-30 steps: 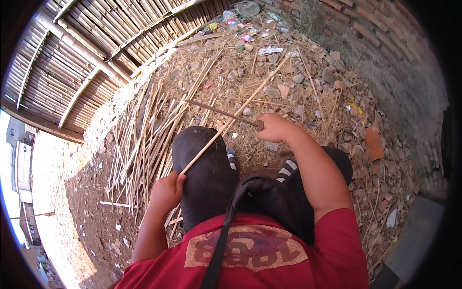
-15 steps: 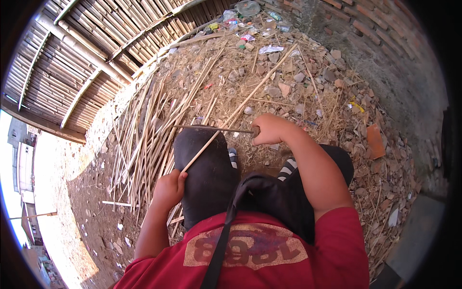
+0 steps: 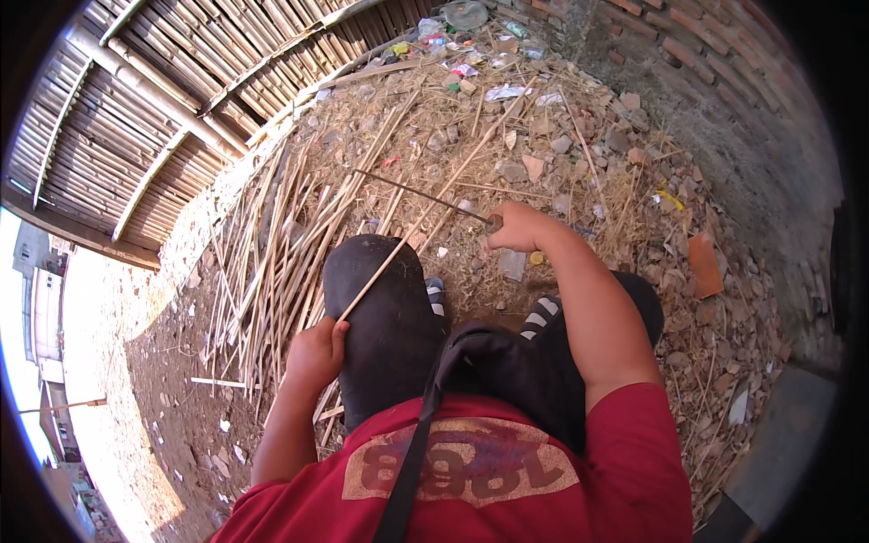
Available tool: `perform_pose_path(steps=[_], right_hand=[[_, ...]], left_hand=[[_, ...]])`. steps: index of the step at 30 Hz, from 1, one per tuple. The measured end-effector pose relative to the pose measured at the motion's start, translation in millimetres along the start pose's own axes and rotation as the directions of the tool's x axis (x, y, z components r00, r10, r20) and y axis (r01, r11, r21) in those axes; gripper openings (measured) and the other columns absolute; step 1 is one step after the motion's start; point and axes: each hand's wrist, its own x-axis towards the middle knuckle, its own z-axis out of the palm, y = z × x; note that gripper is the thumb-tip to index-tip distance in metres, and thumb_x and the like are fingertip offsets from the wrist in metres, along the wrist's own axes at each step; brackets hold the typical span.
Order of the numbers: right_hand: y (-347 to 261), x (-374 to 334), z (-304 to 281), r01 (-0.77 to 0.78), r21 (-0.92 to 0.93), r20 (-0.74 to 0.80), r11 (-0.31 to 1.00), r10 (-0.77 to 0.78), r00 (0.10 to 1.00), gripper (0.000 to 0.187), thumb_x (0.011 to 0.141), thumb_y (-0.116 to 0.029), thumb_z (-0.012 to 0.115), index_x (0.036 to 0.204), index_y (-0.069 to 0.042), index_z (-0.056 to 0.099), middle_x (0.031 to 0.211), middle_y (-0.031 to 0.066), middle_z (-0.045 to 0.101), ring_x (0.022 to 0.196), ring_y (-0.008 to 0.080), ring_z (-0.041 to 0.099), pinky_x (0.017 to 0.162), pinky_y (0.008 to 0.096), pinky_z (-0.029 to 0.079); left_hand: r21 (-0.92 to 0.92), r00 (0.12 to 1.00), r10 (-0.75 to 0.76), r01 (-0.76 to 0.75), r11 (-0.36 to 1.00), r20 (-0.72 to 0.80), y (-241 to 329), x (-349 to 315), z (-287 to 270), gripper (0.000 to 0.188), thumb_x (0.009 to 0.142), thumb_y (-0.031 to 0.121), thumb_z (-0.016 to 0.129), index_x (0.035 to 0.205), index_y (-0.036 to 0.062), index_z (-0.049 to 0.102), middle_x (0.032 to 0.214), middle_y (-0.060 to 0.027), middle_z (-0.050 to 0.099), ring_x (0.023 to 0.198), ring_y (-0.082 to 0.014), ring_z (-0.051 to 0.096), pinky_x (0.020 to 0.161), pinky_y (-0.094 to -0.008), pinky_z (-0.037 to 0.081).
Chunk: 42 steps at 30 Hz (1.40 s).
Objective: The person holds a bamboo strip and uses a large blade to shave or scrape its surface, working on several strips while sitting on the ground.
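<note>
My left hand (image 3: pixel 315 351) grips the near end of a long thin bamboo stick (image 3: pixel 425 213) that lies across my left knee in black trousers (image 3: pixel 385 317) and runs up and to the right over the ground. My right hand (image 3: pixel 514 226) is closed on the handle of a long dark blade (image 3: pixel 407 188) that points up and to the left, above the stick. The blade crosses the stick near my right fist.
A pile of split bamboo strips (image 3: pixel 285 235) lies to the left of my knee. Rubble, bricks and litter (image 3: pixel 579 136) cover the ground ahead. A bamboo fence (image 3: pixel 154 100) stands at the upper left, a brick wall (image 3: pixel 724 81) at the upper right.
My right hand has lifted the blade, so its tip now points further up and left. My left hand stays on the stick at my knee.
</note>
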Motion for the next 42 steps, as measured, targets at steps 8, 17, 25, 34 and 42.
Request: perform_pose_path(steps=[8,17,25,34,42], right_hand=[[-43.7,-13.2,15.7,0.138,-0.205,0.006,0.969,-0.14,0.99,0.027,0.071,-0.024,0.071,0.089,-0.004,0.07,0.084,0.0197,0.07,0.083,0.0369,0.068,0.075,0.0468,0.052],[23.2,0.8,-1.4,-0.086,0.115,-0.091,0.99,0.097,0.991,0.036,0.069,-0.024,0.077,0.094,0.001,0.07,0.08,0.0152,0.07,0.074,0.0293,0.068,0.067,0.0418,0.053],[26.6,5.4,-1.4,-0.051,0.205,0.016,0.977,0.048,0.999,0.036,0.075,-0.026,0.077,0.095,0.002,0.066,0.077,0.0097,0.066,0.065,0.021,0.065,0.062,0.0403,0.053],[-10.9,-10.8,3.2,0.093,-0.083,-0.045,0.992,-0.097,0.994,0.04,0.071,-0.028,0.077,0.101,-0.002,0.07,0.095,0.018,0.073,0.09,0.0331,0.07,0.076,0.0424,0.054],[32.9,-0.8,-10.7,-0.128,0.333,-0.143,0.934,0.184,0.972,0.043,0.076,-0.029,0.082,0.108,-0.004,0.07,0.085,0.0114,0.069,0.079,0.0227,0.066,0.068,0.0379,0.053]], left_hand=[[0.039,0.999,-0.031,0.03,0.999,0.039,4.5,-3.0,-7.1,0.038,0.103,0.033,0.054,0.082,0.001,0.057,0.072,-0.0262,0.063,0.072,-0.0493,0.062,0.065,-0.0583,0.046],[0.053,0.997,-0.033,0.029,0.998,0.072,7.6,-0.4,-12.0,0.039,0.103,0.034,0.053,0.084,0.0007,0.059,0.073,-0.0267,0.063,0.072,-0.0499,0.062,0.066,-0.059,0.046],[-0.032,1.0,-0.004,0.005,0.999,0.01,-0.5,-3.7,-3.5,0.041,0.103,0.034,0.053,0.08,0.0008,0.057,0.072,-0.0259,0.063,0.071,-0.049,0.062,0.065,-0.0582,0.046],[0.033,0.997,-0.057,0.056,0.998,0.052,7.9,-4.6,-6.6,0.038,0.103,0.032,0.051,0.083,0.0007,0.056,0.073,-0.0267,0.063,0.073,-0.0498,0.062,0.066,-0.0591,0.045],[-0.002,0.998,-0.065,0.065,0.998,-0.024,12.0,-6.0,-3.3,0.037,0.102,0.033,0.054,0.081,0.002,0.055,0.069,-0.0263,0.061,0.069,-0.05,0.061,0.063,-0.0589,0.044]])
